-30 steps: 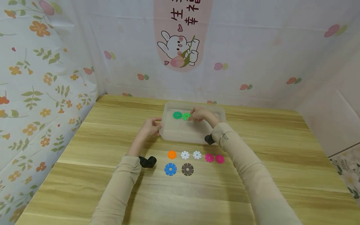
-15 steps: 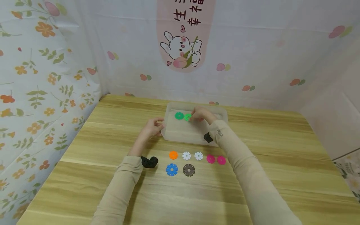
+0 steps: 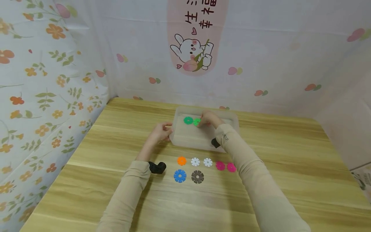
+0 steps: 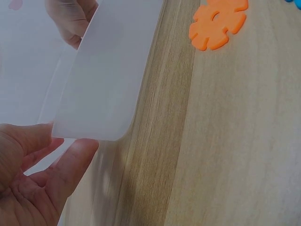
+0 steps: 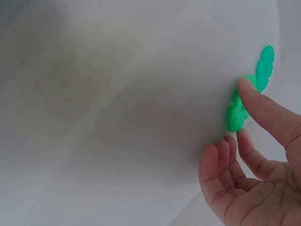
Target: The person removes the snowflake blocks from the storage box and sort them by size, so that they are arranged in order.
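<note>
A translucent white plastic box point(image 3: 185, 143) stands at the back of the table. My left hand point(image 3: 161, 131) grips its left end, thumb point(image 4: 40, 134) at the rim and a finger against the outside, as the left wrist view shows. Inside the box, my right hand point(image 3: 209, 118) pinches a light green notched snowflake disc point(image 5: 237, 106) between thumb and index finger, partly hiding it. Beside that disc, to the left in the head view, lies a darker green disc point(image 3: 188, 120). The other right fingers are bent and hold nothing.
In front of the box lie an orange disc point(image 3: 181, 161), two white discs point(image 3: 195, 161) and two pink discs point(image 3: 220, 165). Nearer are a larger blue disc point(image 3: 180, 176) and a brown one point(image 3: 197, 177). A patterned curtain point(image 3: 139, 58) hangs behind the table.
The whole scene has shifted slightly right in the head view. My right fingers have moved a little left over the light green disc and cover more of it. My left hand stays at the box.
</note>
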{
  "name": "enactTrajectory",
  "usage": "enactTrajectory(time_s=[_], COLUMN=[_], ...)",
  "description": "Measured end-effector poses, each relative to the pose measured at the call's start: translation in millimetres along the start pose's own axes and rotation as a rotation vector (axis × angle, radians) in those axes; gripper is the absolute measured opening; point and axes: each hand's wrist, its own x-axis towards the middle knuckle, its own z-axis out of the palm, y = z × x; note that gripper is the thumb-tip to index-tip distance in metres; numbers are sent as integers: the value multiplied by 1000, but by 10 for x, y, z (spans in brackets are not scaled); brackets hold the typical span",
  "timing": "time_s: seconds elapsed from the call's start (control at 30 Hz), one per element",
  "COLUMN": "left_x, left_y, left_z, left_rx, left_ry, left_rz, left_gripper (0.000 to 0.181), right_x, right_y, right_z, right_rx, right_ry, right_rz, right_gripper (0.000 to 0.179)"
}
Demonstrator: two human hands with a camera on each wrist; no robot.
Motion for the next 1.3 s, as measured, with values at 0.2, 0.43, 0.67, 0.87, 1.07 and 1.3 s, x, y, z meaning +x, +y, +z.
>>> enactTrajectory(time_s=[0.2, 0.43, 0.67, 0.87, 1.07, 1.3], left_x=[-2, -14, -8, -6, -23, -15], left_y=[7, 3, 0, -5, -8, 2], left_z=[15, 35, 34, 18, 19, 33], left_rx=[1, 4, 7, 28, 35, 37], left_ry=[1, 2, 6, 10, 15, 19], left_rz=[-5, -8, -7, -16, -22, -29], left_gripper=[41, 41, 41, 42, 42, 42], right_x=[271, -217, -382, 52, -704, -1681], right_y=[203, -15, -16, 272, -103, -616], right_z=[32, -124, -134, -32, -271, -540], right_rx=[33, 164, 284, 370, 385, 360], right_ry=[-27, -71, -83, -123, -163, -145], right_rz=[-35, -20, -70, -103, -125, -123], right_gripper=[57, 54, 35, 37, 31, 32])
